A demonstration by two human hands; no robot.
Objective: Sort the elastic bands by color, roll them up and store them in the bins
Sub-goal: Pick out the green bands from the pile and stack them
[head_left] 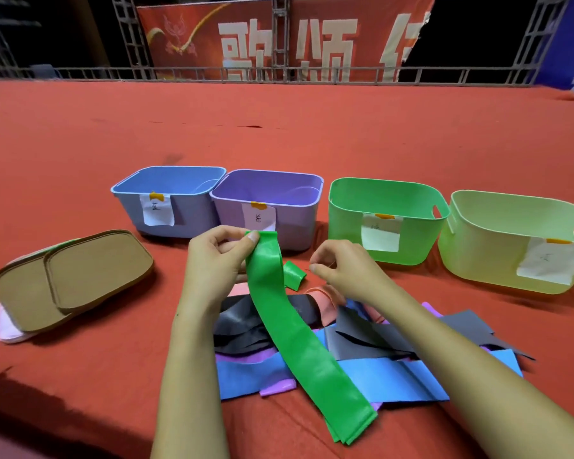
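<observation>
— Two hands over the desk. Left hand?

— Pinched the top end of a green band between thumb and forefinger, held up just in front of the purple bin.

— Rest of that band?

— Draped down toward the camera over the pile of bands, near end lying flat on the red cloth at the desk's edge.

— Right hand?

— Fingers curled, thumb and forefinger tips together beside the green band. Could not tell whether anything was pinched there; nothing clearly seen in it.

— Between the two hands?

— Small rolled green piece on the cloth, just beside the held band.

— And the pile?

— Lay under both forearms: black, blue, purple and pink bands, overlapping and unrolled. Blue one spread widest, nearest the camera.

— Bins?

— Four in a row behind the hands. From the left: blue bin, touching the purple one; then, apart, a green bin; then a pale yellow-green bin just beside it. Each with a paper label taped to its front. Writing too small to read. No bands seen inside from this angle.

— Farther out?

— Stacked brown lids on the left, resting on something pink. Beyond the desk, metal railing and a red banner with large pale characters.
</observation>
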